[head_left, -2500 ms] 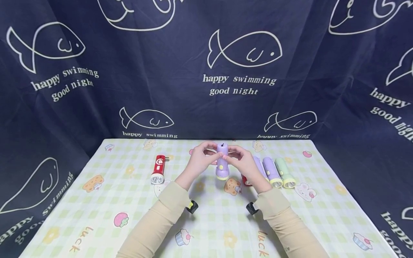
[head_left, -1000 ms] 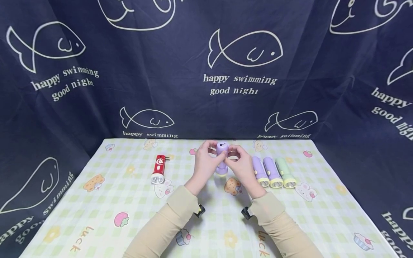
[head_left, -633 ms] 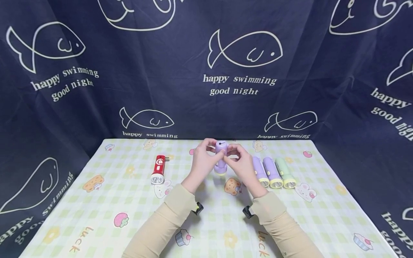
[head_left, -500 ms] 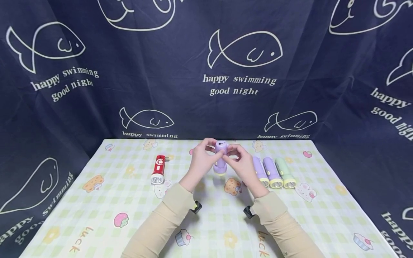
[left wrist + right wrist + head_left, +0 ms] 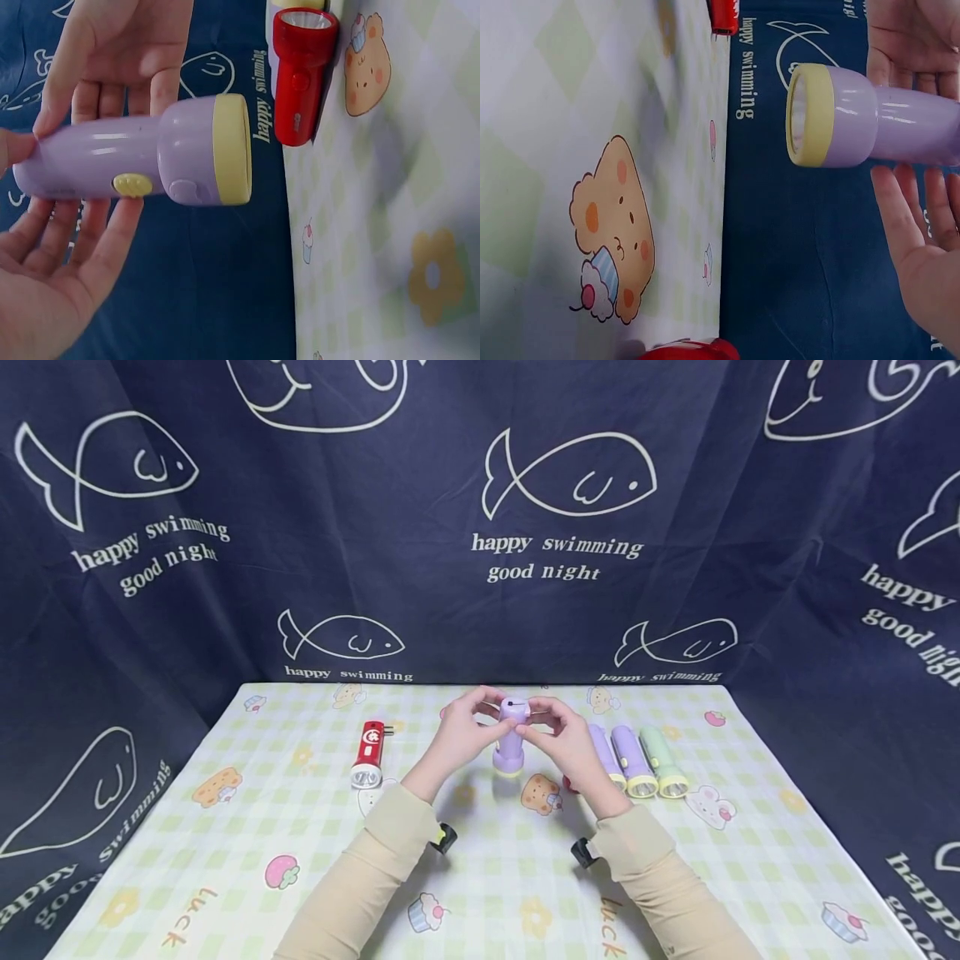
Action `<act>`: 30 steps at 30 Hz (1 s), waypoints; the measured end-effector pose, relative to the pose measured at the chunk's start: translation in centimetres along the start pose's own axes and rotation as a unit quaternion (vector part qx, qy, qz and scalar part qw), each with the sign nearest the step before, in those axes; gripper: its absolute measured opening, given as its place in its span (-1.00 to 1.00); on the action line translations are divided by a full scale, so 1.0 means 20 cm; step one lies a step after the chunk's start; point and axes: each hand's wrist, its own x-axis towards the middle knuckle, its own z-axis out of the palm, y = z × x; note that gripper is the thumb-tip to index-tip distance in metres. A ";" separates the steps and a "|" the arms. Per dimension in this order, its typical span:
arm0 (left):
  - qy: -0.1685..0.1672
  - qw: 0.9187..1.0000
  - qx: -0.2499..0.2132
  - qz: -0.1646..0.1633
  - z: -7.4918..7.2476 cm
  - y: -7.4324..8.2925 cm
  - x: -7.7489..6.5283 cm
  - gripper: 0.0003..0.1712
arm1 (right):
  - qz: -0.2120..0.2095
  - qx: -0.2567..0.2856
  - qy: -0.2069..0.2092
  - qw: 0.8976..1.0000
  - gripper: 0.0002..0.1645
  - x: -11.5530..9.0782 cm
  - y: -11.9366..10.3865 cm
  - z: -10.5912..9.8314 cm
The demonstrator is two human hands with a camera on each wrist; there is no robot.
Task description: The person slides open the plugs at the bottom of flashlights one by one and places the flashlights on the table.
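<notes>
A lilac flashlight (image 5: 510, 752) with a pale yellow lens ring hangs over the middle of the table, lens down. My left hand (image 5: 461, 727) holds its near-upper body from the left, thumb in front. From the right, my right hand (image 5: 567, 737) grips the same end, its thumb meeting the left one. In the left wrist view the yellow switch (image 5: 133, 184) faces that camera, above the left fingers. The right wrist view shows the lens ring (image 5: 810, 115) pointing at the table. A dark mark shows on the tail end.
A red flashlight (image 5: 368, 755) with plug prongs lies to the left. On the right lie two lilac flashlights (image 5: 633, 760) and a green one (image 5: 663, 762); another red flashlight (image 5: 300, 82) is mostly behind my right wrist. A dark fish-print curtain (image 5: 450, 610) stands behind the table.
Both hands first tipped the lilac flashlight and turned its switch to the left; lately they lowered it slightly and my left wrist swung outward. The flashlights on the table stay put.
</notes>
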 end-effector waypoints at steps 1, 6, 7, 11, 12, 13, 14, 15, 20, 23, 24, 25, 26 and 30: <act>-0.009 1.000 -0.007 0.003 0.00 0.00 0.00 -0.63 | 0.001 0.003 -0.006 1.000 -0.50 0.01 0.02 -0.01; -0.058 0.997 -0.056 0.009 -0.02 -0.02 0.00 -0.64 | -0.006 0.007 -0.035 0.999 -0.48 0.02 0.08 -0.03; -0.066 0.996 -0.062 0.009 -0.03 -0.02 0.00 -0.64 | -0.011 0.006 -0.040 0.999 -0.48 0.02 0.08 -0.03; -0.084 0.994 -0.076 0.007 -0.03 -0.02 -0.01 -0.63 | -0.025 0.006 -0.051 0.998 -0.51 0.01 0.07 -0.03; -0.087 0.993 -0.079 0.007 -0.03 -0.02 -0.01 -0.63 | -0.027 0.006 -0.053 0.998 -0.51 0.00 0.07 -0.03; -0.089 0.993 -0.080 0.007 -0.03 -0.02 -0.01 -0.63 | -0.027 0.006 -0.054 0.998 -0.52 0.00 0.07 -0.03; -0.091 0.993 -0.080 0.007 -0.04 -0.03 -0.01 -0.63 | -0.026 0.004 -0.054 0.998 -0.53 0.00 0.07 -0.03; -0.093 0.992 -0.082 0.008 -0.04 -0.03 -0.01 -0.63 | -0.026 0.002 -0.054 0.998 -0.53 0.00 0.06 -0.03; -0.095 0.991 -0.089 0.004 -0.04 -0.03 -0.02 -0.62 | -0.025 -0.005 -0.054 0.998 -0.53 0.00 0.06 -0.02; -0.091 0.991 -0.093 0.003 -0.04 -0.03 -0.02 -0.61 | -0.026 -0.004 -0.048 0.999 -0.53 0.00 0.06 -0.02; -0.089 0.991 -0.095 0.002 -0.04 -0.03 -0.02 -0.61 | -0.027 -0.004 -0.045 0.999 -0.53 0.00 0.06 -0.02; -0.086 0.992 -0.097 0.002 -0.04 -0.03 -0.03 -0.61 | -0.028 -0.003 -0.042 0.999 -0.53 0.00 0.06 -0.02; -0.081 0.992 -0.098 0.003 -0.04 -0.03 -0.03 -0.60 | -0.029 -0.002 -0.038 0.999 -0.53 0.00 0.06 -0.01; -0.056 0.994 -0.097 0.008 -0.04 -0.02 -0.04 -0.59 | -0.035 0.004 -0.022 0.999 -0.52 0.00 0.07 0.00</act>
